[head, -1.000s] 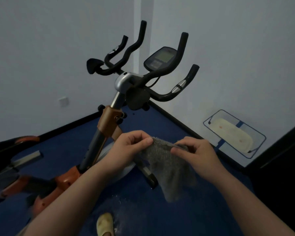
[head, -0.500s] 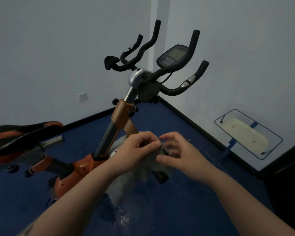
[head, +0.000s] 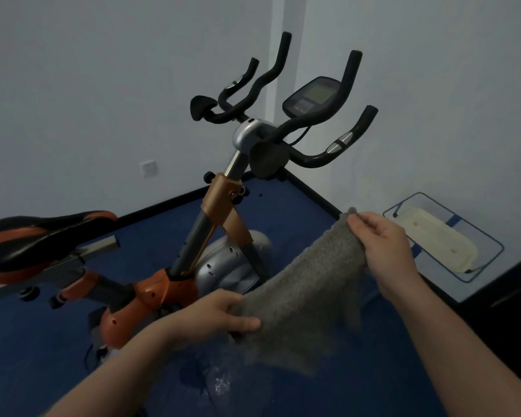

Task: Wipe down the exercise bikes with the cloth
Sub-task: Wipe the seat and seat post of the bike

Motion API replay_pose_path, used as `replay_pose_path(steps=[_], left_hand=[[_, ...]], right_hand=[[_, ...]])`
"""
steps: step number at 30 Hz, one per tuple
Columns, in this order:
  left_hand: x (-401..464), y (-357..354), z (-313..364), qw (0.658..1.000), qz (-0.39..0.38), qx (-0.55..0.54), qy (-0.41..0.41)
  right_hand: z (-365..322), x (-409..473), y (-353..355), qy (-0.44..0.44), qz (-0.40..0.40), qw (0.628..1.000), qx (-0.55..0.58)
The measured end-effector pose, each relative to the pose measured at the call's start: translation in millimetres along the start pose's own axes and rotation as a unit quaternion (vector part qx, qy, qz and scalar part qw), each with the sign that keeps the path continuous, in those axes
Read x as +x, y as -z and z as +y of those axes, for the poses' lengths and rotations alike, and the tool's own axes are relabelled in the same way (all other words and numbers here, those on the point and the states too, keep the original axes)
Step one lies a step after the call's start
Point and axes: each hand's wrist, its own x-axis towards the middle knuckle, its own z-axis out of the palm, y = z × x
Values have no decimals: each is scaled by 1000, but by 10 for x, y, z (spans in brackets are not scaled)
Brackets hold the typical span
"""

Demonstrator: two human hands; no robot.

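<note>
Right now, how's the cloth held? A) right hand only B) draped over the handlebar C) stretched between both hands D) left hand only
C: the left hand grips the lower edge of the grey cloth and the right hand pinches its upper corner, so it spans between them, in front of the exercise bike and not touching it.

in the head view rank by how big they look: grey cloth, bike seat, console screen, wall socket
1. grey cloth, though nearness to the camera inflates it
2. bike seat
3. console screen
4. wall socket
</note>
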Motion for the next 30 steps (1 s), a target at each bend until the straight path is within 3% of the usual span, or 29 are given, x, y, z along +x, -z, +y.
replay_pose_path(steps=[7, 10, 13, 15, 17, 20, 23, 25, 30], left_hand=[[41, 126, 116, 967, 75, -240, 33], [167, 23, 262, 956, 81, -279, 40], [279, -93, 415, 950, 67, -306, 11], [317, -130, 486, 960, 59, -274, -14], [338, -128, 478, 970, 65, -231, -39], [341, -64, 434, 973, 130, -180, -61], [283, -22, 586, 984, 85, -80, -137], [237, -4, 777, 983, 51, 10, -174], [211, 118, 1141, 966, 40, 148, -210]], right_hand=[[226, -56, -146, -51, 83, 995, -30], [218, -305, -476, 43, 86, 989, -111], [221, -654, -809, 145, 12, 970, -196], [257, -859, -936, 203, -19, 937, -285], [303, -995, -959, 219, -74, 925, -301], [330, -1025, -810, 150, -145, 968, -136], [321, -864, -574, 65, -20, 998, -4], [269, -729, -465, 10, 12, 998, 54], [147, -430, -335, 19, -108, 991, 79]])
